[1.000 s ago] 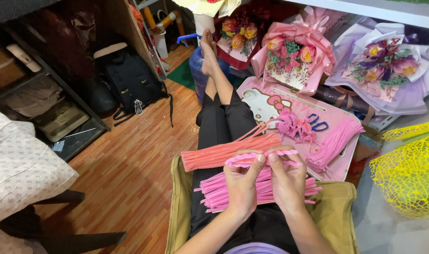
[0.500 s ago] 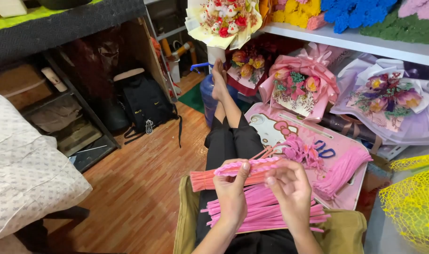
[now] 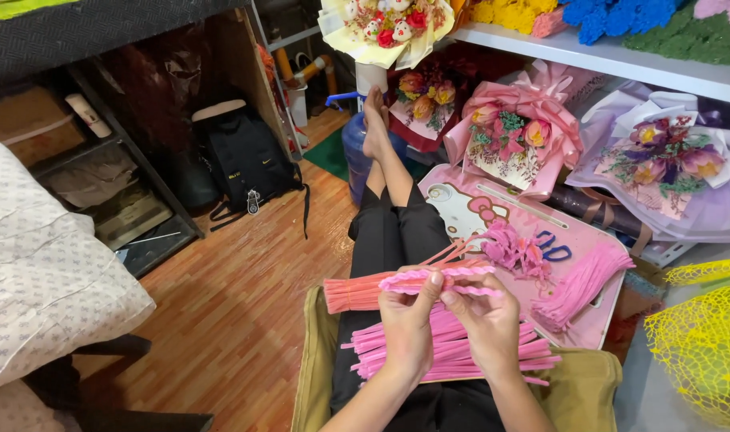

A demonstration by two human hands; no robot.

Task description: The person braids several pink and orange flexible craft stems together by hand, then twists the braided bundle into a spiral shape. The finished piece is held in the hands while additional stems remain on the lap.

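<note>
My left hand (image 3: 407,324) and my right hand (image 3: 487,322) are raised together over my lap, both pinching one twisted pink pipe cleaner (image 3: 441,278) that runs across between their fingertips. Under the hands a thick bundle of pink pipe cleaners (image 3: 449,350) lies across my black trousers. A bundle of salmon pipe cleaners (image 3: 358,291) lies just beyond it, pointing left. My legs stretch forward with bare feet resting on a blue water bottle (image 3: 355,152).
A pink cartoon board (image 3: 493,212) beside my legs carries pink pipe-cleaner flowers (image 3: 515,250) and another pink bundle (image 3: 581,284). Wrapped bouquets (image 3: 515,136) fill the right. Yellow netting (image 3: 701,344) lies far right. A black backpack (image 3: 245,164) and shelves stand left on wooden floor.
The view has tilted up a little, showing more shelf. Both hands stay over the lap, working the twisted pink pipe cleaner, which now stretches wider between the fingertips.
</note>
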